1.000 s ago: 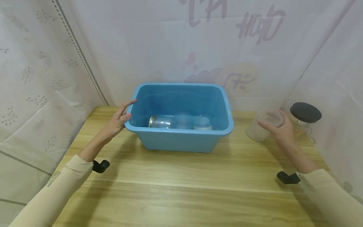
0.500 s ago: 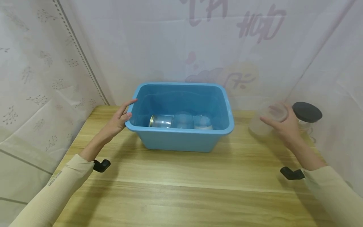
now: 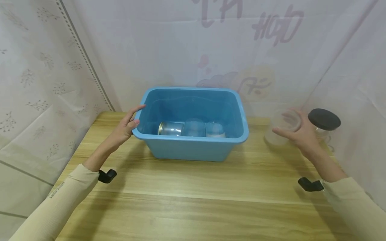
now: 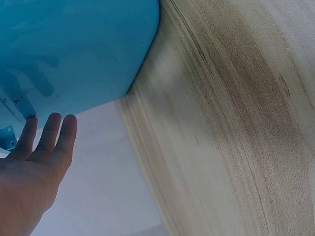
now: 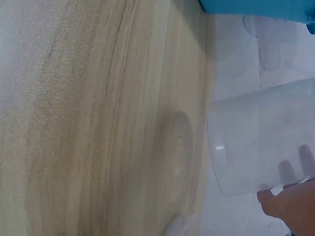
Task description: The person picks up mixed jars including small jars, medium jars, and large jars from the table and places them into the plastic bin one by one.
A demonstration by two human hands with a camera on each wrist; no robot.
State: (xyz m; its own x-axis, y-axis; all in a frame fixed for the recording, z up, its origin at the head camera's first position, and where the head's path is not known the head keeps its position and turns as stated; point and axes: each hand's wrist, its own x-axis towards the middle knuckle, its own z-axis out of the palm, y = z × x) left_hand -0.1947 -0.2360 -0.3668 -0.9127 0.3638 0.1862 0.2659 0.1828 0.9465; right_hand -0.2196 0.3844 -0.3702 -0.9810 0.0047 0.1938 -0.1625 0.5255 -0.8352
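Note:
In the head view a blue plastic tub (image 3: 187, 149) stands at the back middle of the table. My left hand (image 3: 125, 127) touches its left rim with thumb and index finger; in the left wrist view the other three fingers (image 4: 63, 142) lie nearly straight by the outer wall. At the right, my right hand (image 3: 303, 134) grips a translucent plastic jar (image 3: 276, 134) around its upper part, thumb in front. The right wrist view shows the jar (image 5: 256, 137) tilted above the table, its shadow apart from it. Inside the tub lie a gold-lidded jar (image 3: 171, 129) and two more clear containers (image 3: 194, 128).
A jar with a black lid (image 3: 324, 119) stands close behind my right hand, partly hidden by it. The wooden table (image 3: 193, 197) ends at a pale printed curtain (image 3: 181, 50) at the back and sides. Black wrist mounts (image 3: 310, 184) stick out from both sleeves.
My right hand and the translucent jar have shifted slightly right and up, then a little back left. My left hand and the tub have stayed in place.

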